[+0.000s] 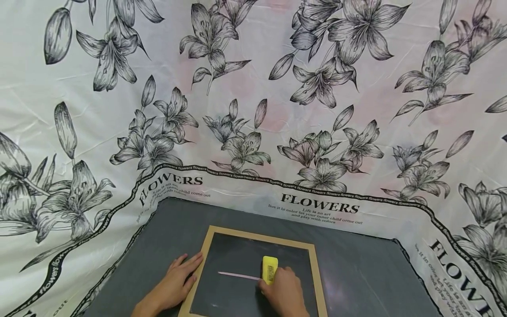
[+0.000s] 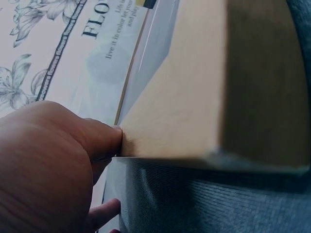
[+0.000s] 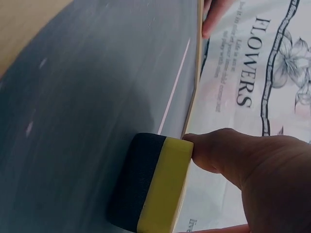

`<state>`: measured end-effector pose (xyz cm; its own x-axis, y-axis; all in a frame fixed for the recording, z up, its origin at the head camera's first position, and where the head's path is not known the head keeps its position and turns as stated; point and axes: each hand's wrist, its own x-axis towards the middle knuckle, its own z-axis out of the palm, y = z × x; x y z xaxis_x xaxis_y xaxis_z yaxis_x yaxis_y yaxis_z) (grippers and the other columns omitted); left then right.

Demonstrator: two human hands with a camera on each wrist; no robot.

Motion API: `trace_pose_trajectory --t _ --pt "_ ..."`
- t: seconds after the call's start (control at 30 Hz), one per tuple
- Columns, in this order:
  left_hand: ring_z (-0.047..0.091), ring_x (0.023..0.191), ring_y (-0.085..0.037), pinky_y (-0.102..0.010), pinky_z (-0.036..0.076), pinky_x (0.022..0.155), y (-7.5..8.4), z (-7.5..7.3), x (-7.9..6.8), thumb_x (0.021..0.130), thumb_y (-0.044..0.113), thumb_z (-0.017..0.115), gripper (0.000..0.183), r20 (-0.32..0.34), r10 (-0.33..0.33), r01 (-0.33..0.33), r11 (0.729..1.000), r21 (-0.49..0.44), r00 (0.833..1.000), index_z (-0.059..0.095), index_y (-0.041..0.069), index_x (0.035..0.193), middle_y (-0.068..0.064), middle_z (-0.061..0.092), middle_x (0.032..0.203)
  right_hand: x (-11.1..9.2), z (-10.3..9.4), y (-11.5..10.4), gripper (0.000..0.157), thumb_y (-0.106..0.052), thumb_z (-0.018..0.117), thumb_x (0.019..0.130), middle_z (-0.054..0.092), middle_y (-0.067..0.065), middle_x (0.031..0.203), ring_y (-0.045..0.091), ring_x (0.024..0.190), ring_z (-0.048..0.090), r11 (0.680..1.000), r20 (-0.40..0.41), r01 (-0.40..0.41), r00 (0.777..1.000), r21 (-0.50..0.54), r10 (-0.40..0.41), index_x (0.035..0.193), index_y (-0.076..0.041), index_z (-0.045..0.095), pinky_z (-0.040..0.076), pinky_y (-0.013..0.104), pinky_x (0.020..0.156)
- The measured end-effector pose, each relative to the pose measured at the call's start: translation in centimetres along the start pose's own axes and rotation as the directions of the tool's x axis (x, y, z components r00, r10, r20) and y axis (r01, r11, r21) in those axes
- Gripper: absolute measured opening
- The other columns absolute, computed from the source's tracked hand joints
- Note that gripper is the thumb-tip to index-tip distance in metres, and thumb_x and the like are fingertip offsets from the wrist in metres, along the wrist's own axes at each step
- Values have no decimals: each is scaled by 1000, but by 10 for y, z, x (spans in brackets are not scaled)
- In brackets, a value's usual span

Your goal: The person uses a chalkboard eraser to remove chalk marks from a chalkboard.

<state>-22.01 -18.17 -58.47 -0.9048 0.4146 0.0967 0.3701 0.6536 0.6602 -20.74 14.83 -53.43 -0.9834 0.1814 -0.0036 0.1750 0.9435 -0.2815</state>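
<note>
A small chalkboard [image 1: 233, 255] in a light wooden frame [image 1: 261, 235] lies on the grey table. Across its dark face runs a pale pink chalk line [image 1: 237, 275], also visible in the right wrist view. My right hand [image 1: 285, 288] grips a yellow board eraser [image 1: 270, 266] at the line's right end. In the right wrist view, the eraser's dark felt side [image 3: 133, 182] faces the board and my thumb presses its yellow back. My left hand [image 1: 174, 281] rests against the left side of the frame, fingers extended. The left wrist view shows its thumb touching the wooden edge [image 2: 180, 111].
Dark grey cloth covers the table [image 1: 356, 268] around the board. Behind and at both sides hangs a white curtain [image 1: 245, 88] printed with black lilies and the word FLOWERS. Faint pale smudges [image 3: 29, 127] mark the board.
</note>
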Motion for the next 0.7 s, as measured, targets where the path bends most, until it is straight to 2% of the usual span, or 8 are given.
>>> trace_pose_trajectory --t 0.2,0.4,0.57,0.7 --pt "36 153 -66 -89 24 116 0 1 -1 109 13 67 54 -12 19 -19 1000 -3 1000 55 0 160 -17 49 170 -1 6 -18 56 -51 91 83 56 8 80 22 67 55 1000 4 15 1000 -13 -15 91 2 77 54 41 63" --pt "40 146 -69 -90 28 108 -7 5 0 108 17 68 53 -61 68 -69 998 -3 996 58 1 158 -19 53 167 -2 9 -33 56 -50 91 84 57 9 83 23 68 55 999 29 49 998 22 -49 93 4 77 55 43 64" --pt "38 149 -67 -90 26 112 -16 11 2 108 18 68 53 -80 62 -64 998 -28 995 58 3 159 -17 52 168 -3 12 -43 55 -49 90 85 57 10 83 23 68 56 996 23 85 996 37 -86 93 4 76 55 43 63" --pt "37 150 -68 -90 25 111 -14 9 2 108 17 68 54 -70 50 -53 998 -31 996 58 4 159 -17 51 168 -3 16 -50 53 -49 90 85 57 9 82 22 66 56 991 7 124 992 43 -125 90 3 76 56 43 61"
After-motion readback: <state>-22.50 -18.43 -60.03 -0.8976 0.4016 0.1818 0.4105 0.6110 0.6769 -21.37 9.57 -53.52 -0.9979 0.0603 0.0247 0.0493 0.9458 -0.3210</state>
